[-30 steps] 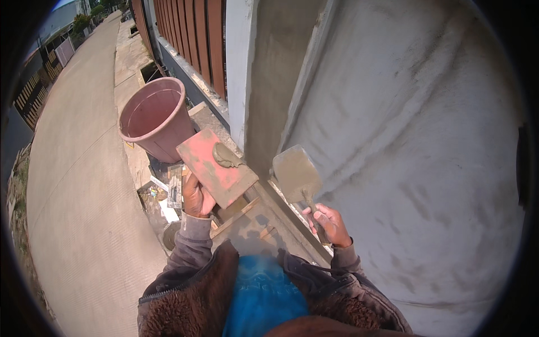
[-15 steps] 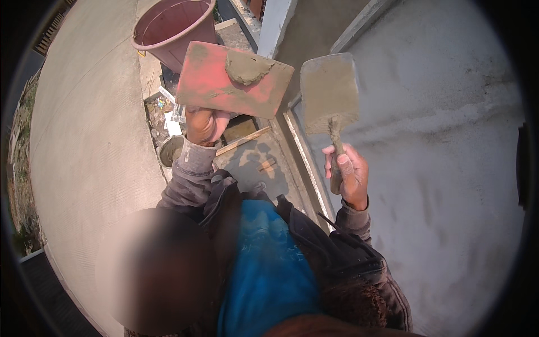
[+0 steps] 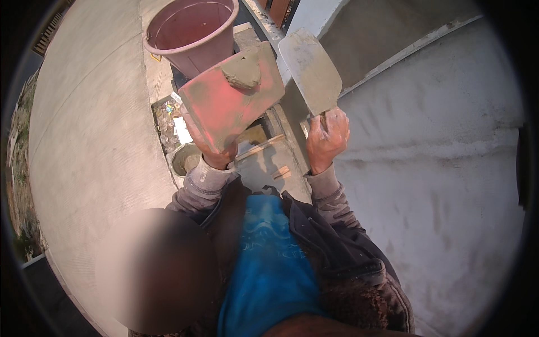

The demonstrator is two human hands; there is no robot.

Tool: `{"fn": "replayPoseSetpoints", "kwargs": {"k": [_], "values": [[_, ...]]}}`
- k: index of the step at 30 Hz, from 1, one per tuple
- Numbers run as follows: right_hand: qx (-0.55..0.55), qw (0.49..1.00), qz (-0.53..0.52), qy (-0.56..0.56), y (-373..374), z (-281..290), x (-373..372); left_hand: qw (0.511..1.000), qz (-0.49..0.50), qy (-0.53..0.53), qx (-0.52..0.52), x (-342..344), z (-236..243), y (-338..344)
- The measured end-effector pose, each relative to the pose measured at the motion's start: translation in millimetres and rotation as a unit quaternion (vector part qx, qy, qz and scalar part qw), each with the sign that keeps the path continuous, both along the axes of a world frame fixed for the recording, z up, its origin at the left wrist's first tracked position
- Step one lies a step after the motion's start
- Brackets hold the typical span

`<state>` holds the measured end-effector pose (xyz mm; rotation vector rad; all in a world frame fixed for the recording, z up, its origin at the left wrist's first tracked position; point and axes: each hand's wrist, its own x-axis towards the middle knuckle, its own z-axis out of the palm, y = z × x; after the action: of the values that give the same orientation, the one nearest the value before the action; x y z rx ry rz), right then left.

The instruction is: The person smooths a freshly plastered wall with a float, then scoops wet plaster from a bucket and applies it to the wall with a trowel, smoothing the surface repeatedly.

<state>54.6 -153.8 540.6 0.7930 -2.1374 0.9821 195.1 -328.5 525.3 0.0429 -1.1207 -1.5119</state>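
Observation:
My left hand grips a red plasterer's hawk from beneath, its fingers mostly hidden by the board. A lump of wet grey mortar sits near the upper part of the hawk, and grey smears cover much of the red surface. In my right hand is a trowel with a broad, rounded rectangular blade coated in mortar; the fist wraps round its handle. The blade tilts up and to the left, apart from the hawk's right edge.
A large pink-brown tub stands beyond the hawk. Left of my left hand is a small mortar-stained bucket beside litter. A grey plastered wall rises along the right, with a ledge above. Pale paving spreads to the left.
The hawk has tilted, its right side rising and its left side dropping. My right hand has moved up and left, turning the trowel blade leftward, nearer the wall's corner.

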Motion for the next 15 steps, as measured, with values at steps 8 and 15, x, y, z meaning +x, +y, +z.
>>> {"fn": "replayPoseSetpoints", "kwargs": {"k": [8,15], "values": [[0.032,0.995,0.087,-0.043,-105,-28,60,0.95,0.223,-0.162,-0.147,10,5,-68],[0.079,0.976,0.158,-0.124,-111,-58,71,0.965,0.199,-0.153,-0.07,1,-51,-63]]}}
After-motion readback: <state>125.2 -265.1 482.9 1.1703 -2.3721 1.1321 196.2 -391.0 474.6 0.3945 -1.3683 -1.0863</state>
